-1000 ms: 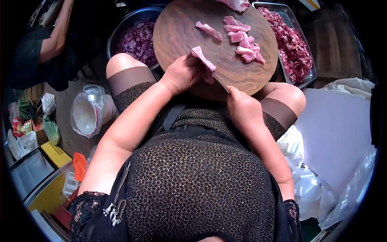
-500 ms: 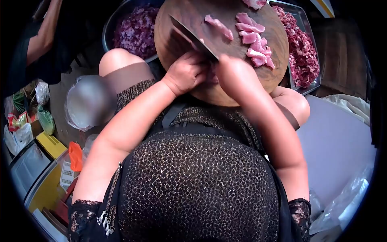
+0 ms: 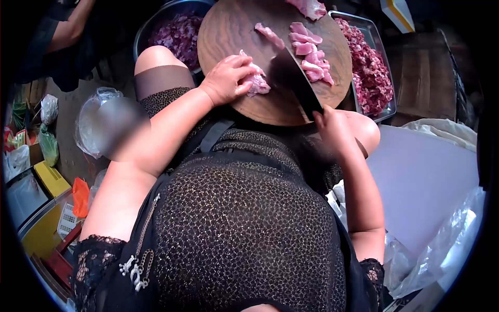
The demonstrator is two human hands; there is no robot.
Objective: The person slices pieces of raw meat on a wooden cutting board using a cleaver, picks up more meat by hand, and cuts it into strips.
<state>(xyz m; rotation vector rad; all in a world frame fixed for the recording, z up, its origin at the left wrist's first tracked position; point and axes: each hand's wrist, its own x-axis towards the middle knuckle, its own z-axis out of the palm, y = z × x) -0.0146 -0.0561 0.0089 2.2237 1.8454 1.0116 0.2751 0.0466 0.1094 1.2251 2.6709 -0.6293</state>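
A round wooden chopping board (image 3: 223, 31) sits in front of my knees. My left hand (image 3: 226, 80) lies over a piece of raw meat (image 3: 257, 84) at the board's near left, its fingers curled onto the meat. In my right hand (image 3: 332, 127), closed around the handle, is a cleaver (image 3: 301, 86). Its dark, broad blade slants up and left over the board, apart from the meat under my left hand. Beyond the blade lie several cut pork slices (image 3: 311, 54) and a lone strip (image 3: 269, 35). A larger chunk (image 3: 309, 8) rests at the far edge.
A metal bowl of minced meat (image 3: 176, 39) stands behind the board on the left. To the right is a metal tray (image 3: 392, 99) of minced meat. Another person's arm (image 3: 73, 26) shows at upper left. Plastic bags (image 3: 49, 145) lie on the left.
My right hand has drawn the cleaver right, away from my left hand and the meat it covers. That meat now shows more fully. The whole view has shifted slightly.
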